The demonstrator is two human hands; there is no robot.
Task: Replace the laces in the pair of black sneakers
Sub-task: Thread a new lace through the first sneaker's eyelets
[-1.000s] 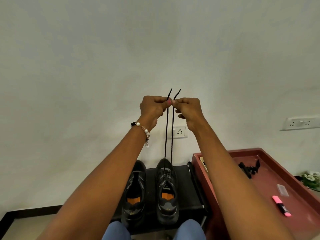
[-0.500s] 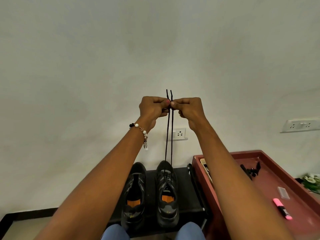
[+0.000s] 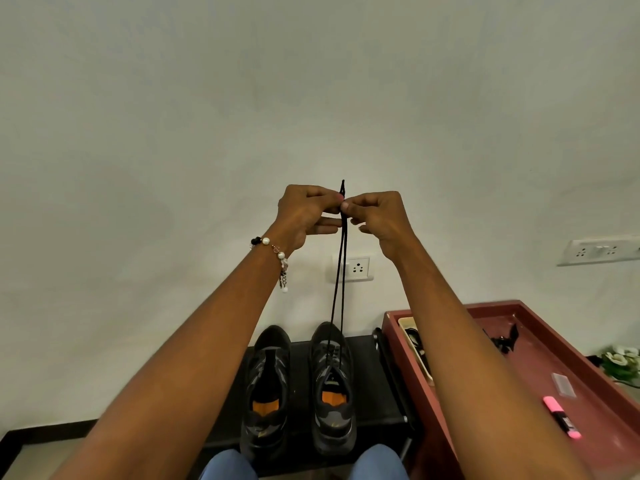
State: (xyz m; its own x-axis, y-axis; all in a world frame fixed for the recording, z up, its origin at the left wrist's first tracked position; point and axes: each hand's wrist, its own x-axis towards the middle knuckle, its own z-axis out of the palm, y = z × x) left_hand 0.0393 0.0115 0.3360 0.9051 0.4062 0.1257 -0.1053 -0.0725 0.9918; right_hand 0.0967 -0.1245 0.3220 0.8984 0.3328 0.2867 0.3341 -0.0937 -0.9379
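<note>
Since a second ago the two lace (image 3: pixel 337 271) tips have been brought together — pinched level by left hand (image 3: pixel 304 213) and right hand (image 3: pixel 379 216) fingers above the right sneaker (image 3: pixel 332 386) — so length-evening seems in hand; threading upper eyelets likely follows.

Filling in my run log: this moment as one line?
step: evening lace ends | left hand: pinches black lace | right hand: pinches same lace | lace: threaded in right black sneaker | left black sneaker: unlaced

A home room: plain wall sockets (image 3: pixel 358 268), low shoe bench (image 3: pixel 367 379).
</note>
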